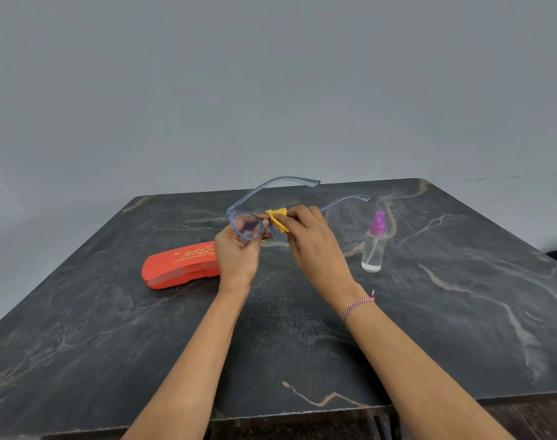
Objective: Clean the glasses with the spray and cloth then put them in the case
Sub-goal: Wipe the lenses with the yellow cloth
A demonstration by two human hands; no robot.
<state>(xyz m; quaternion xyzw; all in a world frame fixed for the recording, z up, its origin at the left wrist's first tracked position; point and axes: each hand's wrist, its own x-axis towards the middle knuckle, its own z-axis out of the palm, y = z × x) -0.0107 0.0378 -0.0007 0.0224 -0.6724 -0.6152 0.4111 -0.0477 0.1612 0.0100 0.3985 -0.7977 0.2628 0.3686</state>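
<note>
Blue-framed glasses (pixel 247 227) are held above the table with both temples unfolded and pointing away from me. My left hand (pixel 237 258) grips the frame at the left lens from below. My right hand (pixel 312 239) pinches a small yellow cloth (pixel 277 219) against the right lens, which the cloth and fingers mostly hide. A shut orange case (pixel 178 266) with gold lettering lies on the table to the left of my left hand. A clear spray bottle (pixel 375 244) with a purple nozzle stands upright to the right of my right hand.
Everything sits on a dark marble-patterned table (pixel 445 296) with a plain grey wall behind it. The table's front edge runs just below my forearms. A braided thread band (pixel 357 305) circles my right wrist.
</note>
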